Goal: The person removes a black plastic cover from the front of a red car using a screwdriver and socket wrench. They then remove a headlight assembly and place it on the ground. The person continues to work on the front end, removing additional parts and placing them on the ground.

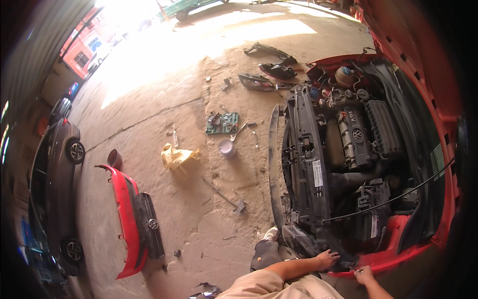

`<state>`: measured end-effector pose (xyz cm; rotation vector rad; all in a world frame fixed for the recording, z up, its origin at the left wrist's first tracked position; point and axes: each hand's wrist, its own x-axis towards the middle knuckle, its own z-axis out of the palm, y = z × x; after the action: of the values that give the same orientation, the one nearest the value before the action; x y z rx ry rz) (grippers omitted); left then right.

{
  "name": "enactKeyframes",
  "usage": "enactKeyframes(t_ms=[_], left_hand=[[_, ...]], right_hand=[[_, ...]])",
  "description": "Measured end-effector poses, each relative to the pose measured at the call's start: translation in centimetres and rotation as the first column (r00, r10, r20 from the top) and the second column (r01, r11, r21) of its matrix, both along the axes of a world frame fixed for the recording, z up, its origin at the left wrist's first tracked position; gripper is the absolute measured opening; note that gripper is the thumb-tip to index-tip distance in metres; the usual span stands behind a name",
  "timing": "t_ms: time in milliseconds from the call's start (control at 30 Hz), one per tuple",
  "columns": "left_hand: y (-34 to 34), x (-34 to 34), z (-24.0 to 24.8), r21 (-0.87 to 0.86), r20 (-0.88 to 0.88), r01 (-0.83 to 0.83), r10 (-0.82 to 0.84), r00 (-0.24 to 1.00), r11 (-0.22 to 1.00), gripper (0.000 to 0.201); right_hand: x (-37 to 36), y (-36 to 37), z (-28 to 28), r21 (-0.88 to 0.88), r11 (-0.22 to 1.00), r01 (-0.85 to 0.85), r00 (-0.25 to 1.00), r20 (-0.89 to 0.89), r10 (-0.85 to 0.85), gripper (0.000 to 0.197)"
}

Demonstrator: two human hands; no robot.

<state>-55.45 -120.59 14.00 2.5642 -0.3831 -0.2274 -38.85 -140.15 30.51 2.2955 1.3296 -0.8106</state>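
The red car's front end stands with its hood raised, its engine (351, 132) and black front crossmember (307, 149) bare. At its near front corner sits a clear headlight (300, 240). My left hand (326, 259) is stretched out over the dark parts beside that headlight, fingers apart and holding nothing I can see. Just to its right, my right hand (365, 274) is closed at the edge of the red fender (393, 260). Its fingers pinch at something too small to make out.
A thin black hood prop (393, 200) slants across the bay. The red bumper (127, 219) lies on the floor at left, near a parked dark car (55, 194). Mid-floor are a green tool case (222, 123), a yellow cloth (179, 156), a bucket (227, 148) and a long-handled tool (239, 205).
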Motion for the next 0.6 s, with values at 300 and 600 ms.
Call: enactKeyframes(t_ms=[300, 600], left_hand=[[0.2, -0.4, 0.4, -0.007, 0.024, -0.005, 0.006, 1.000, 1.000, 0.039], [1.8, -0.3, 3.8, 0.159, 0.038, 0.009, -0.015, 0.999, 0.987, 0.045]], right_hand=[[0.4, -0.9, -2.9, -0.488, -0.279, 0.827, -0.507, -0.435, -0.744, 0.050], [-1.5, 2.6, 3.3, 0.240, 0.914, -0.326, 0.937, 0.211, 0.278, 0.013]])
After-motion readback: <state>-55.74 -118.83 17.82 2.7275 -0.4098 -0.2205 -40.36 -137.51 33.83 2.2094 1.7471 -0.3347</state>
